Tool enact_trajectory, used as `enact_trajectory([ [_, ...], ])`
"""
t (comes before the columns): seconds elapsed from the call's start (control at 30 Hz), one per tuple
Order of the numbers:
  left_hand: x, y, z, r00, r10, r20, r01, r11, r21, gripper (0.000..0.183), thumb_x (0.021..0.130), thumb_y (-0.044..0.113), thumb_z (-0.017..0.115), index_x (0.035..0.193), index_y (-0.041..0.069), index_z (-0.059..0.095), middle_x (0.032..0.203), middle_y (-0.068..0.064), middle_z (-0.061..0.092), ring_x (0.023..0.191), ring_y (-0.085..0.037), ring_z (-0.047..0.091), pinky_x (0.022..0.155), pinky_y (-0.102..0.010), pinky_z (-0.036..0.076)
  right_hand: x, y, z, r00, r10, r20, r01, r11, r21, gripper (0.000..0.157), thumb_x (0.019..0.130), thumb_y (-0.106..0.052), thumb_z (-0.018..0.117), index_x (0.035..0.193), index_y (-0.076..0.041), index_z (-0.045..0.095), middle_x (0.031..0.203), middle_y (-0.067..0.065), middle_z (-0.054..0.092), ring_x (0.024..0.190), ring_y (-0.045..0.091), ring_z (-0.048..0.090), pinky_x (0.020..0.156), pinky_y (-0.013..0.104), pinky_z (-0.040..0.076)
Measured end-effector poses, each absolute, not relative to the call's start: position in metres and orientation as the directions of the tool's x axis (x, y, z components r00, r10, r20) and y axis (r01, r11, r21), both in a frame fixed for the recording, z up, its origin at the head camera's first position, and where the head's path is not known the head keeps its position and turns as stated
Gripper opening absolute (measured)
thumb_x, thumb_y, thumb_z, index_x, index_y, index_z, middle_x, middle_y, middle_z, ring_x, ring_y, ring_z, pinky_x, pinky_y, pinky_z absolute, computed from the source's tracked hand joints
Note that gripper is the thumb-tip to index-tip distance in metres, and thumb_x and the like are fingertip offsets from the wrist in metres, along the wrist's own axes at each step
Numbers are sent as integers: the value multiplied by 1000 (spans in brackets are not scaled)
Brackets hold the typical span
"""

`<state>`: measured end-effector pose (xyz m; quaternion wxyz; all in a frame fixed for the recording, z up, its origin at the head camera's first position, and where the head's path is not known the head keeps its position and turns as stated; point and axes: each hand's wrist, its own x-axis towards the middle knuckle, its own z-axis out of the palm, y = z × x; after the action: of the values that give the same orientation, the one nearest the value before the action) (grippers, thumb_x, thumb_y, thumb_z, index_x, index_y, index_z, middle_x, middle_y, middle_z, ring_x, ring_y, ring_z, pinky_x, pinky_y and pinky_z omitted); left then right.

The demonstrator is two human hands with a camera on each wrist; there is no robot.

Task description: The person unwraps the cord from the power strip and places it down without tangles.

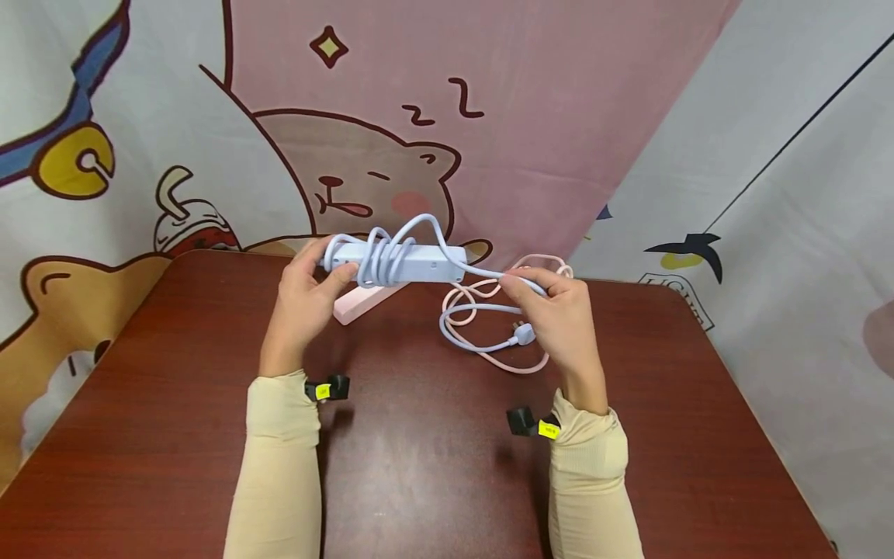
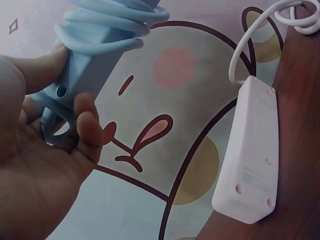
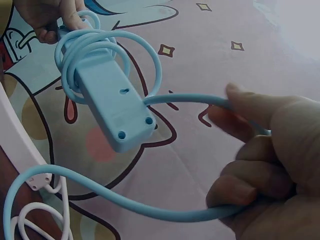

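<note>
A light blue power strip (image 1: 419, 264) is held up over the far part of the table, its own cord (image 1: 382, 260) wound several times round the body. My left hand (image 1: 303, 291) grips the strip's left end, thumb on the near face and fingers behind. In the right wrist view a loose loop of cord bulges beside the strip's body (image 3: 107, 95). My right hand (image 1: 559, 314) pinches the blue cord to the right of the strip, between thumb and fingers. From that hand the rest of the cord hangs in a loop, ending in a plug (image 1: 522, 334) with metal prongs.
A pink power strip (image 2: 247, 155) lies on the dark red table (image 1: 433, 458) behind the blue one. Its pink cord (image 1: 513, 365) sprawls in loops to the right, under the blue plug end. A cartoon-printed curtain (image 1: 531, 116) stands at the table's back edge.
</note>
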<state>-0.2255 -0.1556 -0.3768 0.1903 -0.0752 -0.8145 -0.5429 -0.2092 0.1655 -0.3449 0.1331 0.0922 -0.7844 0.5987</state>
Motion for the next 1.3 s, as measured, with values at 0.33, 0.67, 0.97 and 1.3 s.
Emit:
enact_trajectory([
  [0.33,-226,-157,-378,-926,-148,348,259,423,868,45,99,22,68,140,7,59,130,-12,61,113,-22,57,97,-25,43,-206,172,-341,-931,-72,358,-362,313,-878,15,94,-12,72,100,1,78,76,-19,65,68,1,52,59,18,42],
  [0.67,-224,-156,-376,-909,-204,364,261,403,877,44,98,21,69,138,4,59,123,-14,62,107,-16,53,96,-32,44,-204,179,-341,-948,-131,290,-316,266,-911,2,85,-6,79,87,-5,79,74,-15,72,62,1,62,57,20,50],
  [0.97,-224,-156,-376,-898,-228,375,268,392,880,47,98,22,69,140,4,57,124,-15,64,106,-15,54,92,-21,42,-201,191,-341,-953,-219,210,-280,363,-889,11,85,-13,81,87,-3,78,64,-13,70,55,2,61,53,22,49],
  [1.3,-225,-155,-376,-879,-262,399,316,306,898,45,96,20,71,137,4,60,105,-1,65,87,-4,60,79,-14,49,-209,197,-350,-944,-295,149,-276,457,-845,12,83,-16,82,76,-10,74,59,-15,50,52,1,36,49,24,34],
])
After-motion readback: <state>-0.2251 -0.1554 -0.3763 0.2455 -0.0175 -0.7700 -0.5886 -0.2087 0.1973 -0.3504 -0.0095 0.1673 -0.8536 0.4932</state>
